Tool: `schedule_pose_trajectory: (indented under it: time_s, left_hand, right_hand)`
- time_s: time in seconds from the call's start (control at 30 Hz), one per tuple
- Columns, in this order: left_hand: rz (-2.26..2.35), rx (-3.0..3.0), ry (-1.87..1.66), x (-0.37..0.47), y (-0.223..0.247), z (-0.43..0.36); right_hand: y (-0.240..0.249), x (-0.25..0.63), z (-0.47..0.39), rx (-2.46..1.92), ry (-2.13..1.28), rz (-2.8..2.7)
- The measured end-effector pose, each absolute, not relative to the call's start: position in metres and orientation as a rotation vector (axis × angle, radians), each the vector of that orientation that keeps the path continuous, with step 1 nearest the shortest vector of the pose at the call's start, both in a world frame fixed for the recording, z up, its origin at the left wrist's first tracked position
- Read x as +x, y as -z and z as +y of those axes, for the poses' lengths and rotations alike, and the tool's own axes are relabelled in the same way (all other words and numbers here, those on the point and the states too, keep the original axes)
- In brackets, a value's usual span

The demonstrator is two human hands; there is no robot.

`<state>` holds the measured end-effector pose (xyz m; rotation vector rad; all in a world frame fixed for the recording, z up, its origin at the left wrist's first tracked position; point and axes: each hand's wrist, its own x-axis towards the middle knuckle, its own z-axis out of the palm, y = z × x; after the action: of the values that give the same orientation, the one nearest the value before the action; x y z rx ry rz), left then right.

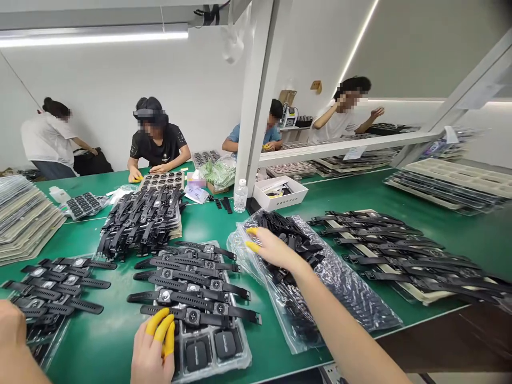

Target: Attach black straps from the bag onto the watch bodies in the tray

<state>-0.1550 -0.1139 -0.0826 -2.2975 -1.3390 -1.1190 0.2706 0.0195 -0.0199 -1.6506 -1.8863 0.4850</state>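
Observation:
My left hand [154, 349], with yellow finger covers, is at the left edge of a clear plastic tray [240, 360]. Its fingers are loosely bent and a little apart, tips beside the nearest black watch [192, 318]; the thumb is hidden. Several watches lie in rows across this tray, and two square black watch bodies [226, 344] without straps sit in its front pockets. My right hand [270, 246] reaches over an opened plastic bag [294, 341] of black watch straps [288, 229]. Its yellow-tipped fingers are apart near the bag's upper left edge, with nothing visible between them.
At the left edge, another person's hand [10, 330] is beside a second tray of watches [60, 282]. Stacked watch trays [144, 218], a water bottle [240, 196] and a white box [280, 194] stand farther back. More strapped trays [400, 250] lie right. Several people work opposite.

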Motion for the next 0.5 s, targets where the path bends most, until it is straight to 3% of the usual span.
schedule_pose_trajectory:
  time_s: [0.17,0.33,0.5]
  left_hand:
    - [-1.168,-2.386,1.104,-0.127,0.034,-0.11]
    - [-0.797,-2.61,1.092,-0.031,-0.071,-0.112]
    - [-0.284,-2.702,1.177,0.058,-0.176,-0.131]
  right_hand:
    - [0.037,0.334,-0.008,-2.2,0.06,-1.662]
    - [0.091,0.35,-0.024,-2.21,0.066,-1.457]
    - [0.107,0.352,-0.025,-2.058,0.049,-1.347]
